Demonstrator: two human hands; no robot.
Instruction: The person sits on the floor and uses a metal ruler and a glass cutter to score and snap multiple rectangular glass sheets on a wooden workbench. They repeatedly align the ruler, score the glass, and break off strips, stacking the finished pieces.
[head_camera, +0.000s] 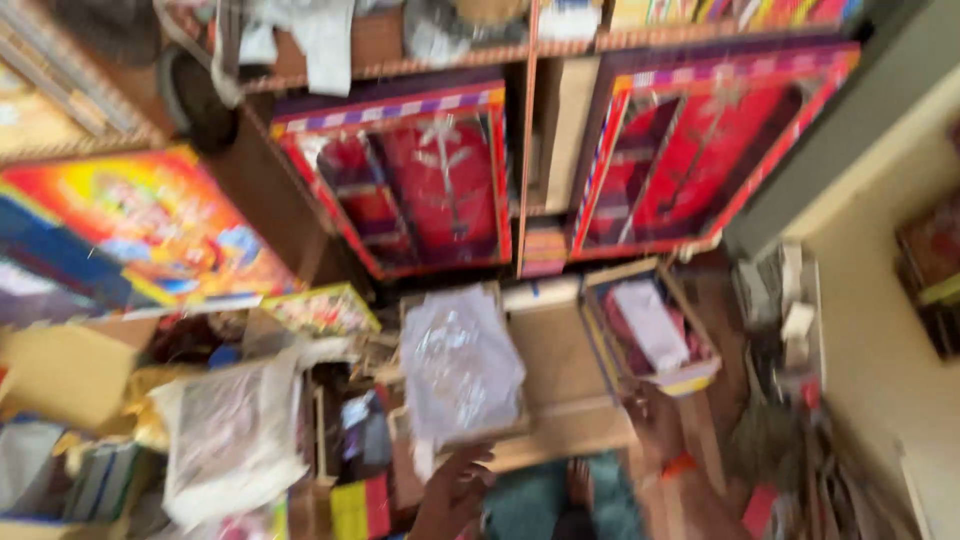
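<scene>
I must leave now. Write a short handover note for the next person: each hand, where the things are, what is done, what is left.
The picture is blurred, so details are rough.
Left hand: low in the view, fingers spread and open, reaching up to the lower edge of the plastic-wrapped flat package; a grip cannot be confirmed.
Right hand: not in view.
Things: the package rests on a cardboard box. A second wrapped package lies to the left. Two red framed panels stand at the back under a wooden shelf.
Done: the package is on the box.
Left: it is not yet picked up.
</scene>
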